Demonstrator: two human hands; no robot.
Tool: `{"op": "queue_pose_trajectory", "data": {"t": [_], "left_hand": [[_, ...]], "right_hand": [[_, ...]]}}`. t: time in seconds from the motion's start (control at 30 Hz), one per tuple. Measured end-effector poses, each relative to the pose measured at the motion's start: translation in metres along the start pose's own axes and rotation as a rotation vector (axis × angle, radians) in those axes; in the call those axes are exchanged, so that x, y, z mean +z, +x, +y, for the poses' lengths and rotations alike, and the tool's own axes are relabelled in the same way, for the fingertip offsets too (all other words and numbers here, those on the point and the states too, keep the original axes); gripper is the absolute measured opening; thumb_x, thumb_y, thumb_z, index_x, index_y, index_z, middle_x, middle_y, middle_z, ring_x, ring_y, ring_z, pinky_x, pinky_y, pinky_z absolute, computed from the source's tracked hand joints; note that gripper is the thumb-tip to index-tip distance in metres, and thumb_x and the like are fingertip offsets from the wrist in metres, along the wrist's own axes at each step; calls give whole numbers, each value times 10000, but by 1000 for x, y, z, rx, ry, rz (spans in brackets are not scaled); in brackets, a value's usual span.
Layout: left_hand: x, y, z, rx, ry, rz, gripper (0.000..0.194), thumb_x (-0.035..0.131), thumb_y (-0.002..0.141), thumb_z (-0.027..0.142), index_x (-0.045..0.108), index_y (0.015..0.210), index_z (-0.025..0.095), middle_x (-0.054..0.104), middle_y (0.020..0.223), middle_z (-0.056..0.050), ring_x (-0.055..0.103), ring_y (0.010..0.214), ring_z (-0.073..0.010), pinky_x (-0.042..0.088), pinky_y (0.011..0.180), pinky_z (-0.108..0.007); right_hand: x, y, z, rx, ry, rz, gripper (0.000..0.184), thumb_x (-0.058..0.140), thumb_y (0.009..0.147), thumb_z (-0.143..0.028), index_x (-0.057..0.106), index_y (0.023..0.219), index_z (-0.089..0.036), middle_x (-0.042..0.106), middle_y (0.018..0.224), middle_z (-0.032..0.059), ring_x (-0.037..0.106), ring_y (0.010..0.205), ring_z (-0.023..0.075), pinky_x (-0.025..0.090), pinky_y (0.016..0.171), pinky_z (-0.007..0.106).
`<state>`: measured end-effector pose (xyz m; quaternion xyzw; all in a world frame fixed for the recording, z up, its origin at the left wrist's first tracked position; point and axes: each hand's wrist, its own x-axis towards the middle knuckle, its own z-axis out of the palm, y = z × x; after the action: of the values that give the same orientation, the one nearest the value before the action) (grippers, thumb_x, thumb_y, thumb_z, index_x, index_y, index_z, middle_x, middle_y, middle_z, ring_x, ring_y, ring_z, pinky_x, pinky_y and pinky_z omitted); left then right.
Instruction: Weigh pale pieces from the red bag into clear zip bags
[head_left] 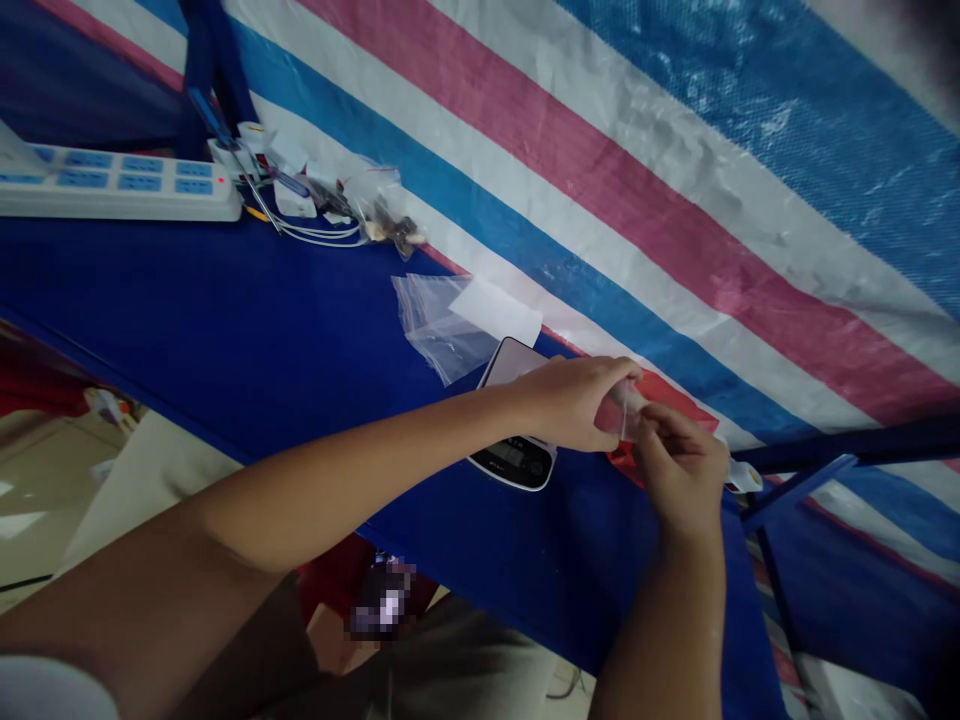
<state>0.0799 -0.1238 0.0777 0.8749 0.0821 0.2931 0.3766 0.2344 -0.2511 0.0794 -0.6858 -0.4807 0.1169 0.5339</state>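
Both my hands meet over the blue table [247,330] at centre right. My left hand [574,400] is closed, its fingers pinching a small clear plastic bag [624,408]. My right hand [679,465] pinches the same bag from below. Beneath the hands lies something red [660,390]. A small digital scale [514,455] with a dark display sits just under my left wrist, partly hidden by it. What the little bag contains I cannot make out.
Empty clear zip bags and a white slip [457,320] lie behind the scale. A white power strip [112,185] sits at far left, beside white plugs, cables and small bagged parts [322,195]. A striped tarp [675,150] hangs behind. A blue frame bar [840,460] runs at right.
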Motion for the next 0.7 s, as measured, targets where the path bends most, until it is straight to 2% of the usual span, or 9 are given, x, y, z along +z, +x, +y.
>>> {"op": "queue_pose_trajectory", "data": {"t": [0.13,0.3,0.47,0.6,0.67,0.7], "left_hand": [[-1,0,1,25,-2,-2,632,687,779,289,478,1370,204,614,1379,-133,614,1202,-263,484,930,-374],[2,-1,5,18,110,-75,596,625,821,264,443,1387,226,596,1396,-129,597,1211,-265,472,929,-392],[6,-2,5,50,174,-119,558,623,819,273,461,1348,198,603,1355,-144,597,1190,-273,478,904,-393],[1,-1,2,78,146,-109,537,614,843,292,473,1349,183,573,1403,-158,585,1217,-272,487,912,-383],[-4,0,-1,89,143,-90,540,602,850,276,471,1367,193,570,1414,-149,581,1236,-264,479,941,-371],[-7,1,-3,90,162,-85,551,601,847,263,469,1378,199,574,1411,-143,582,1237,-264,471,959,-371]], "right_hand": [[-3,-1,-6,-1,6,36,163,786,755,-315,769,837,-175,558,567,-41,473,461,86,378,427,207],[3,-3,-5,12,-27,-128,194,833,715,-320,797,862,-198,606,627,-21,511,524,110,413,477,231],[11,-6,-4,56,34,-172,202,850,695,-322,790,847,-204,628,655,-14,508,551,121,401,487,236],[11,0,-4,188,196,-55,233,735,817,-428,723,803,-196,494,580,-47,377,455,78,276,407,208],[10,6,-2,292,350,29,213,702,807,-410,685,800,-197,458,599,-57,362,449,73,236,388,202],[10,10,1,340,423,63,179,703,769,-369,675,816,-199,477,624,-53,398,471,78,262,394,199]]}}
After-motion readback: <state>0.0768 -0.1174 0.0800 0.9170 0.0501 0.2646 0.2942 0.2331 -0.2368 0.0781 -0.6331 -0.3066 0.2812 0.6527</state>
